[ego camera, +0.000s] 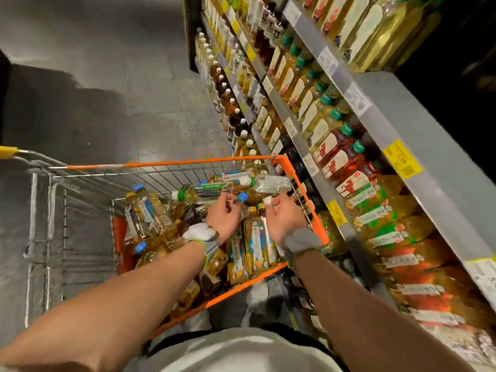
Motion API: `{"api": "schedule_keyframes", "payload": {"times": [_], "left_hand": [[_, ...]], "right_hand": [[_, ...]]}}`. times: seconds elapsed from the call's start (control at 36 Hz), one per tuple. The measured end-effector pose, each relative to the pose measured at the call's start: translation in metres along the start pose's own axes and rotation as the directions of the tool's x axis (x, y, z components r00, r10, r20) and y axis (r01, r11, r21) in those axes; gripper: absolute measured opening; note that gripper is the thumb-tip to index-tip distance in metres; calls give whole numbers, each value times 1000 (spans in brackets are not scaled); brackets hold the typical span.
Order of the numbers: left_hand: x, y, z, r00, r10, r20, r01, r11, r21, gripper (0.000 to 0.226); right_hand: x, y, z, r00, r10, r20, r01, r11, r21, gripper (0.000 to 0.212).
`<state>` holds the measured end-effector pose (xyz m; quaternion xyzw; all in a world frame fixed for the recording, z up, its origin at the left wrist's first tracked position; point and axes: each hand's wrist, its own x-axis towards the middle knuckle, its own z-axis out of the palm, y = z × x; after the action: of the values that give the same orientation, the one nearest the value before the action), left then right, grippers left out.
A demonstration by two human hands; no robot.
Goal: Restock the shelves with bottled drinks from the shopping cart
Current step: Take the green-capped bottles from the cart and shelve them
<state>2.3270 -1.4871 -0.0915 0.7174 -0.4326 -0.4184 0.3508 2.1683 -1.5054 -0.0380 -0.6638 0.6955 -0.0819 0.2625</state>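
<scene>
An orange-rimmed wire shopping cart (294, 176) stands below me, piled with bottled drinks (255, 245), most of them amber with printed labels. A clear bottle (272, 183) and a green-capped one (204, 190) lie across the top of the pile. My left hand (224, 214) reaches into the cart, its curled fingertips pinching a blue-capped bottle (242, 197). Beside it my right hand (284, 214) curls round the neck of a white-capped bottle (267, 201). Both bottles' bodies are mostly hidden in the pile. The shelves (402, 157) run along the right.
Grey shelf tiers on the right are packed with yellow, red and dark bottles (346, 154), with price tags on the edges. A folded wire seat and a yellow handle (8, 151) sit at the cart's left. Grey floor (107, 89) stretches ahead and left.
</scene>
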Motion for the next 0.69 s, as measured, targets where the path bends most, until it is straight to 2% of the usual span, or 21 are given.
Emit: {"api": "schedule_keyframes", "payload": {"times": [0.11,0.19,0.25,0.33,0.47,0.56,0.58,0.69], "left_hand": [[6,-8,13,999,-38,18,36,993,110,25],[18,-13,29,994,-101,51,91,981,169,27],[22,-14,34,986,-141,87,123,975,183,31],[29,-15,47,976,-193,105,173,969,177,36],[56,-1,73,949,-314,41,313,949,26,37],[82,6,92,907,-418,-53,407,901,-152,71],[93,5,98,886,-458,-77,442,882,-163,77],[119,5,113,846,-512,-149,468,847,-252,72]], "right_hand": [[11,23,10,998,-61,-11,62,997,42,29],[28,38,19,995,-6,104,4,1000,24,21],[39,44,24,993,47,105,-45,999,-28,33],[55,58,29,987,25,159,-11,996,-86,44],[86,67,25,962,84,260,-51,990,-132,47],[104,72,32,946,83,313,-33,986,-164,53],[110,75,35,937,68,344,-7,985,-175,55],[122,87,40,928,-6,373,75,982,-172,54]]}}
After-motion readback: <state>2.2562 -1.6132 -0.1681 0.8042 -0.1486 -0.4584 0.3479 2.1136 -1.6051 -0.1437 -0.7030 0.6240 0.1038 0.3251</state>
